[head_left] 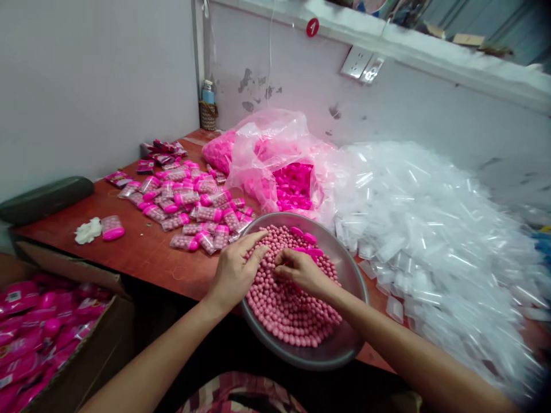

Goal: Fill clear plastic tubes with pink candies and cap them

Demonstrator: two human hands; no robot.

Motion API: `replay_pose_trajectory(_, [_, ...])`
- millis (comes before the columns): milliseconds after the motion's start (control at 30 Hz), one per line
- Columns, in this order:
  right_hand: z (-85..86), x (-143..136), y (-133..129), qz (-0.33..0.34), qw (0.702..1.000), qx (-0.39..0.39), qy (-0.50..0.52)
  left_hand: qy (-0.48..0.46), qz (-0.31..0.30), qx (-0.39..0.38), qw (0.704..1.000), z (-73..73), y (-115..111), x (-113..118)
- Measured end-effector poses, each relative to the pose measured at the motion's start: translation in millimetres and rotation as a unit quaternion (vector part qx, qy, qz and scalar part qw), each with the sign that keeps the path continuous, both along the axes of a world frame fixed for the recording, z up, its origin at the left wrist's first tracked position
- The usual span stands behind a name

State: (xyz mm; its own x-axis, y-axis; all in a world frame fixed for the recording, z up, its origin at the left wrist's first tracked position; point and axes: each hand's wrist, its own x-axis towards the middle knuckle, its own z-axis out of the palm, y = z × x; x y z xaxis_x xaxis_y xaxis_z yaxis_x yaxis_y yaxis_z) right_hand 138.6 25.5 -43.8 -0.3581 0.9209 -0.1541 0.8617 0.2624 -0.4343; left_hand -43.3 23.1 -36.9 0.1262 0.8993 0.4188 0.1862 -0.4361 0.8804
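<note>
Pink candy balls (284, 312) heaped in metal bowl (350, 275) at worktop edge | left hand (235, 272) flat, holding nothing | right hand (301, 271) pinching balls | risk: bowl overhangs, pressing could tip it.

Pale wall (86, 86) on left, corner w/ rear wall (430, 109), paint chipped in spots. Double socket (362, 64) high on rear wall, red "1" sticker (312, 27) beside it, ledge (387, 34) above. Red-brown table (142, 246) against both walls. Light even, pinkish.
</note>
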Motion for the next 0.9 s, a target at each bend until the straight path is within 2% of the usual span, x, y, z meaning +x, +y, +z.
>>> replay_pose_trajectory(67, [4.3, 9, -4, -0.024, 0.993, -0.020, 0.111, 0.014, -0.022, -0.016, 1.000, 3.6, -3, 2])
replay_pose_trajectory(133, [7.8, 13, -7, -0.043, 0.987, -0.022, 0.156, 0.033, -0.044, -0.029, 0.998, 6.8, -4, 6])
replay_pose_trajectory(300, [12.4, 1, -10, 0.008, 1.000, -0.019, -0.014, 0.020, -0.046, -0.064, 0.997, 5.9, -1, 15])
replay_pose_trajectory(400, [9.3, -9, -3, 0.006, 0.998, -0.033, -0.045, -0.010, -0.039, -0.074, 0.996, 0.7, 0, 16])
replay_pose_trajectory(600, [9.5, -2, 8, -0.016, 0.996, -0.076, 0.055, -0.084, -0.003, -0.078, 0.993, -4.3, -2, 15])
replay_pose_trajectory(667, [15.3, 5, 2, -0.030, 0.980, -0.115, 0.162, -0.081, -0.008, -0.084, 0.993, -2.4, -3, 16])
replay_pose_trajectory(767, [25.0, 11, -11, -0.049, 0.904, -0.179, 0.386, -0.021, -0.080, -0.101, 0.991, 3.9, -4, 21])
replay_pose_trajectory(800, [27.8, 13, -15, -0.055, 0.884, -0.181, 0.427, -0.005, -0.112, -0.107, 0.988, 6.3, -5, 23])
replay_pose_trajectory(833, [30.5, 15, -19, -0.059, 0.884, -0.165, 0.433, 0.000, -0.141, -0.113, 0.984, 8.5, -5, 25])
replay_pose_trajectory(900, [36.1, 20, -25, -0.059, 0.923, -0.101, 0.367, -0.027, -0.187, -0.140, 0.972, 11.5, -6, 28])
